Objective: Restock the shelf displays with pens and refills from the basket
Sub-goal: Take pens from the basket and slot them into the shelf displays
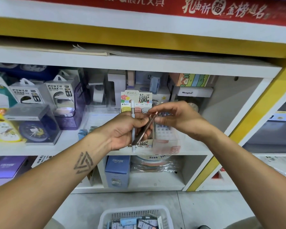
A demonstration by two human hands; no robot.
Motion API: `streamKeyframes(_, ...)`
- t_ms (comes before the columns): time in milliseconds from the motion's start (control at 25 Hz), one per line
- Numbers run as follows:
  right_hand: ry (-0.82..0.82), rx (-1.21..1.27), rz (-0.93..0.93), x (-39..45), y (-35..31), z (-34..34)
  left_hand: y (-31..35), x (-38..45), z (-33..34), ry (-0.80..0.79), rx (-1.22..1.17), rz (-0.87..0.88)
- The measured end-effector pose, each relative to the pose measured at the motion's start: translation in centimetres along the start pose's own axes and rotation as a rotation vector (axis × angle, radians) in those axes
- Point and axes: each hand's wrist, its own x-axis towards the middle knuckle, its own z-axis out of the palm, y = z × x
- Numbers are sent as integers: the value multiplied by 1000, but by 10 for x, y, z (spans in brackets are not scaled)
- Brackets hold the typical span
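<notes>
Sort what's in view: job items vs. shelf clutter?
Job: white pen and brown pen in left hand; right hand pinching the brown pen; white basket; lead refill display.
Clutter: power bank boxes; alarm clocks; CRUHRE box.

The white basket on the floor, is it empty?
No, the white basket holds several small packets, seen through its open top.

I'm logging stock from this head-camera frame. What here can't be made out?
- Basket: cut off by the bottom edge; contents only partly shown.
- Brown pen: motion-blurred, no label legible.
- White pen: middle hidden by the left hand.
- Clear display box: partly behind the right hand.
</notes>
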Motion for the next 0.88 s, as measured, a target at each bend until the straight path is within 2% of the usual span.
streamKeyframes(120, 98, 180, -36, 1, -9, 0, 10, -10, -3, -21, -2, 14)
streamKeyframes(200, 157, 217, -61, 5, -14, -1, 19, -14, -13, 145, 77, 51)
streamKeyframes(280, 240, 11, -52, 10, -16, 1, 28, -19, -26, 361, 216, 86)
streamKeyframes(360, 298, -342, -81, 16, -16, 9, 32, -27, -38, 465, 290, 87)
streamKeyframes(480, 298, -596, -201, 22, -16, 27, 34, -37, -44, 432, 304, 11)
streamKeyframes(680, 298, -682, -401, 29, -9, 41, 36, -47, -45, 306, 205, -40)
streamKeyframes(760, 272, -719, -420, 30, -4, 47, 35, -48, -46, 296, 171, -21)
streamKeyframes(880, 207, -787, -352, 30, 5, 57, 34, -48, -44, 296, 136, 41)
